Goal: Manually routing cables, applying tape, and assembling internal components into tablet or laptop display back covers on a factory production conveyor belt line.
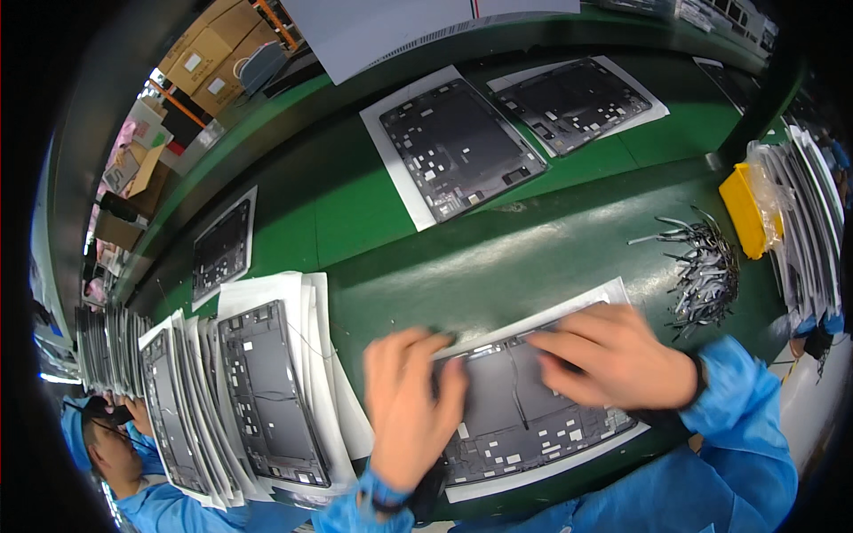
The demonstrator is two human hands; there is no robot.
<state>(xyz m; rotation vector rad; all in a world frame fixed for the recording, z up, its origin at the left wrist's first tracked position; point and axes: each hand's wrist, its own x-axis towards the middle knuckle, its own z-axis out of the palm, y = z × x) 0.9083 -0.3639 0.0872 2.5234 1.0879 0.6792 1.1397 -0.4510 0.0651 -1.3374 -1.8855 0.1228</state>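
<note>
A dark tablet housing [498,400] with many small white pads lies on a white sheet [613,291] on the bench in front of me. Down its middle runs a thin dark cable strip [517,391]. My left hand [409,400], blurred, is over the housing's upper left corner, thumb apart from the fingers. Over the upper right part is my right hand [613,355], also blurred, its fingers bent and parted from the thumb. Nothing held shows in either hand. Fingertip contact with the far edge is too smeared to make out.
To the left lean stacked housings [271,391] between white sheets. A pile of short dark cables [702,275] lies at right, near a yellow bin [748,213] and more stacked sheets [804,222]. Two housings [462,147] [577,102] rest on the raised green shelf. A co-worker [115,453] is at far left.
</note>
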